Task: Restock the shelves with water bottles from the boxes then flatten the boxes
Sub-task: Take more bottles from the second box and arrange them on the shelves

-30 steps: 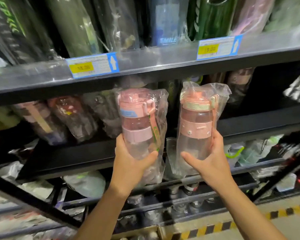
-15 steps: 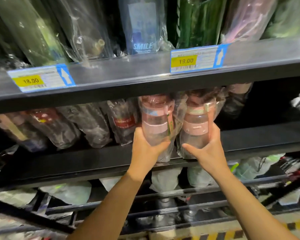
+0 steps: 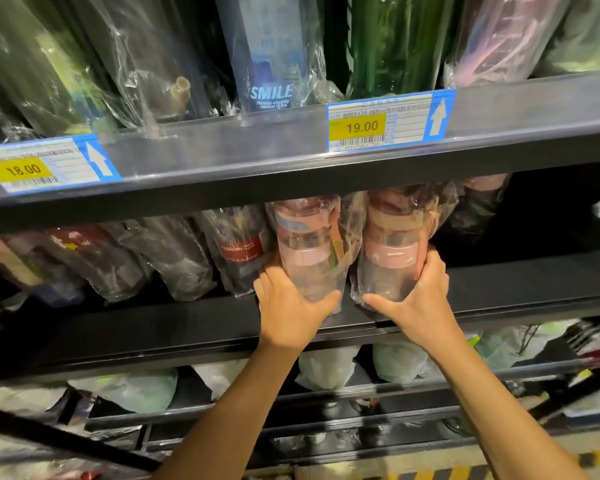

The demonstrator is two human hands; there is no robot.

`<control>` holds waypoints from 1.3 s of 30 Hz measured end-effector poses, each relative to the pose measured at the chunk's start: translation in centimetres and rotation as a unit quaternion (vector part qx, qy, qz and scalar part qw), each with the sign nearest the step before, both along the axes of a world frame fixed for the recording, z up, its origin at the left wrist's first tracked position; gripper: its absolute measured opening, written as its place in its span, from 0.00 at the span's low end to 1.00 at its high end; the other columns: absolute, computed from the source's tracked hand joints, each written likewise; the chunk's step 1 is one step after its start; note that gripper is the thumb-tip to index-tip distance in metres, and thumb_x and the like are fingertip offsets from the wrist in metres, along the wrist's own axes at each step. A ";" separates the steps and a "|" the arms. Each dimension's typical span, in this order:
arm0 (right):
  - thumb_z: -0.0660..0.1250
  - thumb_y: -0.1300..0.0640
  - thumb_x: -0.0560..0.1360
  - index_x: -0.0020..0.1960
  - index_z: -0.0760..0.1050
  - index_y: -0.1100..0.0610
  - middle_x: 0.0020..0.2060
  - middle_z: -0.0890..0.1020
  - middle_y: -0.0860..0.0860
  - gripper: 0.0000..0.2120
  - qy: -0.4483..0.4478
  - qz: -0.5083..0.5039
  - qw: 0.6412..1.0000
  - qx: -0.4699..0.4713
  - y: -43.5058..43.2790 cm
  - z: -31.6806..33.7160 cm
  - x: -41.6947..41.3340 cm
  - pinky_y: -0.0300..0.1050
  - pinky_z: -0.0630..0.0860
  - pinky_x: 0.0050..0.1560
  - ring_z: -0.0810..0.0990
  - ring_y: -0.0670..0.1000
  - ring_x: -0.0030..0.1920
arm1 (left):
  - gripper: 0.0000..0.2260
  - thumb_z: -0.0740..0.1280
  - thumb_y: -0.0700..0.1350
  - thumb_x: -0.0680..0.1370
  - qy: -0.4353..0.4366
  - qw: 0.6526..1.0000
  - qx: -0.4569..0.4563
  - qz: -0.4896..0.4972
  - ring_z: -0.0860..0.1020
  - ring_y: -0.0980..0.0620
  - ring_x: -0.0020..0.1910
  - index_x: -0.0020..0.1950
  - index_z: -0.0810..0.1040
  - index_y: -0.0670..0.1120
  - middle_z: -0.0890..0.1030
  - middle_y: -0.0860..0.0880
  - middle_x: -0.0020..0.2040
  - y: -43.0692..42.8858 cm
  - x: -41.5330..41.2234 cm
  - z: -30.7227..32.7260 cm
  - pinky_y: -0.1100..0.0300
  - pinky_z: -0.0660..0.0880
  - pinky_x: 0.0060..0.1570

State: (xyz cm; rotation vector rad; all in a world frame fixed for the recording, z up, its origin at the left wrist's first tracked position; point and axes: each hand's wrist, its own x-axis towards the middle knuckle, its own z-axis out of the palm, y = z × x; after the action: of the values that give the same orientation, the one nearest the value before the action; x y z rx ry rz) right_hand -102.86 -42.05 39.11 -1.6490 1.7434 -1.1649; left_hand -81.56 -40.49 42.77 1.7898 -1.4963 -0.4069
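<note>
Both bagged pink bottles (image 3: 307, 258), gripped one per hand (image 3: 288, 313), now sit under the shelf lip (image 3: 291, 188), where slick, perhaps loose wrap could snag.

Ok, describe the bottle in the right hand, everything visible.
The bottle is clear plastic with a pink band and pinkish lid, in a crinkled clear bag. It stands nearly upright, base at the front of the black shelf, lid tucked under the shelf above. The right hand grips its lower half; a second bottle is close beside it.

Two plastic-wrapped pink water bottles (image 3: 307, 251) (image 3: 394, 247) side by side on the black shelf (image 3: 187, 323).
</note>
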 end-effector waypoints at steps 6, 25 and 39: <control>0.84 0.48 0.63 0.61 0.66 0.49 0.56 0.73 0.49 0.36 0.013 -0.003 1.000 0.024 -1.2 -0.8 -0.5 0.57 0.78 0.59 0.75 0.54 0.59 | 0.25 0.80 0.51 0.71 0.041 0.998 0.046 -0.003 0.72 0.44 0.60 0.51 0.64 0.46 0.67 0.50 0.51 -0.8 0.2 -0.9 0.49 0.74 0.59; 0.82 0.48 0.67 0.79 0.61 0.53 0.67 0.75 0.57 0.48 0.003 -0.036 0.996 0.080 -5.5 1.6 1.7 0.57 0.77 0.65 0.75 0.63 0.66 | 0.34 0.78 0.45 0.74 0.015 0.999 0.050 0.008 0.72 0.35 0.72 0.76 0.68 0.36 0.75 0.35 0.70 -4.5 -1.3 -0.3 0.52 0.67 0.70; 0.67 0.39 0.79 0.76 0.63 0.66 0.73 0.67 0.64 0.38 0.318 -0.084 0.938 0.110 2.6 3.5 6.1 0.59 0.69 0.66 0.68 0.67 0.70 | 0.27 0.70 0.55 0.78 -0.142 0.981 0.104 -0.086 0.76 0.43 0.65 0.74 0.71 0.46 0.77 0.45 0.66 2.4 4.7 2.0 0.48 0.76 0.61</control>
State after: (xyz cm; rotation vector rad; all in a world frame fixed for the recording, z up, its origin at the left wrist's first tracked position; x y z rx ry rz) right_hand -96.75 -39.41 42.57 -1.8878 2.3387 -0.4791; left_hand -76.82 -38.14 44.76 1.9500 -1.8758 -0.4181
